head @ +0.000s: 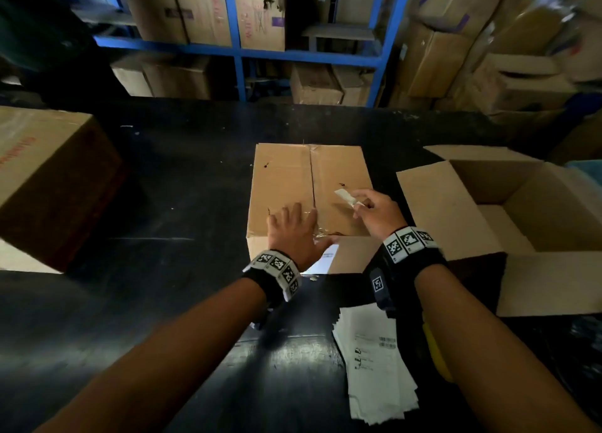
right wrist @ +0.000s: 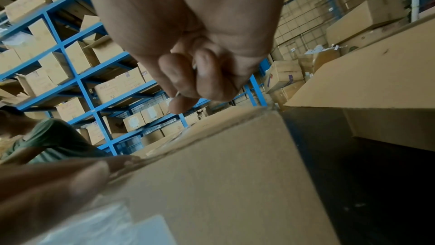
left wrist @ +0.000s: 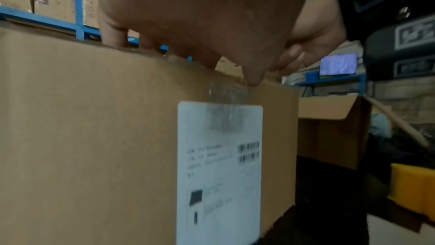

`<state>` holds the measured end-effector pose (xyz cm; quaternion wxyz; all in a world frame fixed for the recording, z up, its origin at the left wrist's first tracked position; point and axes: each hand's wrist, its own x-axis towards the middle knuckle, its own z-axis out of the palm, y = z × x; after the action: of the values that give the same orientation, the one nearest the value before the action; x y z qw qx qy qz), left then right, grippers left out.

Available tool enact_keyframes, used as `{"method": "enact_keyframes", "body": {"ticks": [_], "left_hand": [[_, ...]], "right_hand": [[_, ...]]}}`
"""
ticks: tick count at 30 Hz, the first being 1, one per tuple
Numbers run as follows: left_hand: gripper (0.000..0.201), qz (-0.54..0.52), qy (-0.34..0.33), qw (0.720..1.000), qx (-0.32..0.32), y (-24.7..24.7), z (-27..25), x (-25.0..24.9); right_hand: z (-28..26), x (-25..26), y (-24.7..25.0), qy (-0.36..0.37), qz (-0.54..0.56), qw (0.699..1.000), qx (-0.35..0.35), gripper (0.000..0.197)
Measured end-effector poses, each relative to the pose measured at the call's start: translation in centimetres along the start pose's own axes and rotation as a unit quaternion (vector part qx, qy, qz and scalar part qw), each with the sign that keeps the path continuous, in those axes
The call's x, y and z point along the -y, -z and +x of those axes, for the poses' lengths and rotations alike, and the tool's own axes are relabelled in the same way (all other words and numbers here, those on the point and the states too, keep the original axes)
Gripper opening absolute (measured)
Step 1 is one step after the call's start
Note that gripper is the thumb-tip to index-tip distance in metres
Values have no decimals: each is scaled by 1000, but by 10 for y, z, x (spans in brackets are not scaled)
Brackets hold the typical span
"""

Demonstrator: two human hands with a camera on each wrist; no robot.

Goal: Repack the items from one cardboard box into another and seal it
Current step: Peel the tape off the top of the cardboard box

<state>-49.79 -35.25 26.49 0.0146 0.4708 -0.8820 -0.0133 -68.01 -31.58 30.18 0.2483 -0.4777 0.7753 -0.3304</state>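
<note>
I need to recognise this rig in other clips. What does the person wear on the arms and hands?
The left hand and right hand are bare, forearms sleeveless. Each wrist carries a black band ringed with white squares printed with black-and-white square code markers, and a black camera unit hangs beneath the right wrist.

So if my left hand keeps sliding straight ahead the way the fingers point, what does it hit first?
Probably nothing at first: the left hand lies flat on the closed cardboard box, fingers pointing along bare lid towards its far edge. Depth beyond that is unclear.
</note>
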Motion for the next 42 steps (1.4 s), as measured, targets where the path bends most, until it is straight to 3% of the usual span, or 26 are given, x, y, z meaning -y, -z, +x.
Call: {"method": "enact_keyframes", "body": {"ticks": [4, 7, 10, 16, 22, 26, 33, 38, 42], "left_hand": [[79, 27, -135, 990, -20, 5, 7, 32], [74, 61, -217, 974, 22, -1, 16, 68], [78, 43, -211, 976, 41, -6, 17, 71], [72, 6, -165, 986, 28, -11, 28, 46], [69, -16, -157, 987, 10, -16, 29, 48], [77, -28, -154, 988, -5, -15, 28, 47], [72, -5, -156, 987, -28, -17, 28, 48], [70, -5, -158, 987, -31, -19, 29, 48], [71, 1, -159, 987, -28, -18, 29, 47]], "right_hand": [[-12, -7, 0, -13, 1, 1000, 1, 32], [-19, -12, -6, -26, -2, 1000, 0, 34], [-28, -11, -11, -35, 5, 999, 0, 42], [-50, -16, -20, -66, 46, 996, -44, 38], [-67, -27, -29, -79, 69, 991, -83, 33], [-71, -28, -32, -93, 75, 989, -91, 33], [-64, -21, -35, -114, 70, 987, -88, 33], [-58, -16, -37, -139, 106, 979, -101, 11], [-57, -13, -39, -146, 131, 976, -93, 10]]}}
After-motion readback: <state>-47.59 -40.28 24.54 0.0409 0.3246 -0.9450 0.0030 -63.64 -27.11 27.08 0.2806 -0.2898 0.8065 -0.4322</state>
